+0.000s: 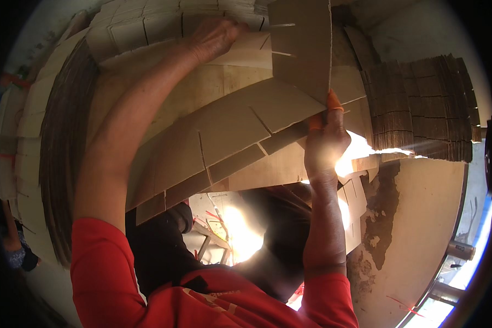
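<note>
My right hand [327,139], with orange covers on its fingertips, grips a long slotted cardboard strip [229,128] at its right end. A second slotted cardboard piece [303,46] stands upright, meeting the strip just above that hand. Beneath the long strip runs another slotted strip edge [238,164]. My left hand [216,39] reaches to the far side, its fingers curled at the front of a row of slotted cardboard [164,27]. What those fingertips pinch, if anything, is hidden.
Tall stacks of cardboard strips stand at the left [65,147] and right [421,109]. A wooden board [202,90] lies under the work. A worn, peeling surface [415,213] is at the right. Another person's arm [10,229] shows at the far left.
</note>
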Motion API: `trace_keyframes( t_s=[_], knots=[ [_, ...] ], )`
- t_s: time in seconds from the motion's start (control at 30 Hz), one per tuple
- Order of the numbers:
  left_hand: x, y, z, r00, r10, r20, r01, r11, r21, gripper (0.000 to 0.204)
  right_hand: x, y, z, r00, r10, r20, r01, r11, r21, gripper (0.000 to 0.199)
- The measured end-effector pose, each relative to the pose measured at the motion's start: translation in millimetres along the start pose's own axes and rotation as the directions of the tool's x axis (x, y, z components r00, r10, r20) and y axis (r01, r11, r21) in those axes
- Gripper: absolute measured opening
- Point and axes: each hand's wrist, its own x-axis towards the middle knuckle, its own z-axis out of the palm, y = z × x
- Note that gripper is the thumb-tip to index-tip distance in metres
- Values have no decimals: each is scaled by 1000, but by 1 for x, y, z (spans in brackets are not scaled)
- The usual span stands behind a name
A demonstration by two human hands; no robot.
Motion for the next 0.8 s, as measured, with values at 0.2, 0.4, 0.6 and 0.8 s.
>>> trace_keyframes(
  t_s=[0.2, 0.4, 0.6, 0.8],
  knots=[
    [-7, 8, 0, 999, -10, 46, 12, 999, -44, 29, -1, -11, -5, 999, 36, 22, -36, 999, 39, 42],
    [-13, 18, 0, 1000, 1, -21, -2, 997, -78, 23, -3, -12, -7, 999, 25, 26, -26, 999, 39, 43],
    [-15, 23, -1, 1000, -12, -26, 10, 995, -96, 24, -3, -10, -6, 1000, 9, 20, -11, 997, 79, 41],
    [-14, 41, -19, 996, 37, -84, -50, 986, -157, 23, -3, -12, -3, 999, -31, -43, 30, 999, -22, 41]
  ],
)
